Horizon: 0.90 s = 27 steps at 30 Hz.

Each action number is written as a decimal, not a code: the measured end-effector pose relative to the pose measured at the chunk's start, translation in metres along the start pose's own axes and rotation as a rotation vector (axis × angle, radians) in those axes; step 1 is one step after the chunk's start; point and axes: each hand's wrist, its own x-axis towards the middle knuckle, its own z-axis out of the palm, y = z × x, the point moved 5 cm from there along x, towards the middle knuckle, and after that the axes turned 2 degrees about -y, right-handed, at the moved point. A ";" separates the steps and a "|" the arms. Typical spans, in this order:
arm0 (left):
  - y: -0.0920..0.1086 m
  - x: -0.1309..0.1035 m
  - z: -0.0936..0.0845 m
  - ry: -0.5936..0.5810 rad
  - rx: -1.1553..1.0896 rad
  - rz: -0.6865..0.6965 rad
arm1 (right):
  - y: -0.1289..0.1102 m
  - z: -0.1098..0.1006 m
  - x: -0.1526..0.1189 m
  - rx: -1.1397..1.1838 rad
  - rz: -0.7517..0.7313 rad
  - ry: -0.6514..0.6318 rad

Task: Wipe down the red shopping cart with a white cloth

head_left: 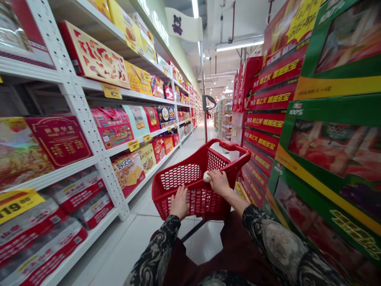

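Note:
A red plastic shopping cart (175, 174) stands directly before me, tilted in the view, and no goods show inside the part of its basket that I see. My left hand (179, 202) rests on the near side of the basket, its fingers spread over the rim. Farther right, my right hand (218, 182) is closed around a small white wad (207, 177) and touches the basket's rim. The cart's handle (235, 147) rises at the right, with neither hand on it.
White shelving (104, 178) with boxed goods lines the left side. Stacked red cartons (264, 119) and green gift boxes (330, 139) stand close on the right. A pole with a bear flag (184, 26) rises beyond the cart, and the tiled aisle (196, 139) runs ahead.

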 end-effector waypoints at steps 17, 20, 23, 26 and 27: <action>-0.001 0.000 -0.001 0.036 -0.017 -0.010 | -0.023 0.010 0.003 -0.015 0.018 0.023; -0.004 0.000 0.001 0.052 -0.009 -0.013 | -0.033 0.016 0.001 0.004 -0.024 -0.014; -0.008 -0.001 0.003 0.072 0.000 -0.013 | -0.038 0.019 0.001 0.025 -0.044 -0.016; -0.011 -0.002 0.002 0.090 0.005 -0.014 | -0.038 0.019 0.004 0.047 -0.070 -0.042; -0.011 -0.002 0.002 0.091 0.006 -0.014 | -0.037 0.018 0.004 0.050 -0.074 -0.053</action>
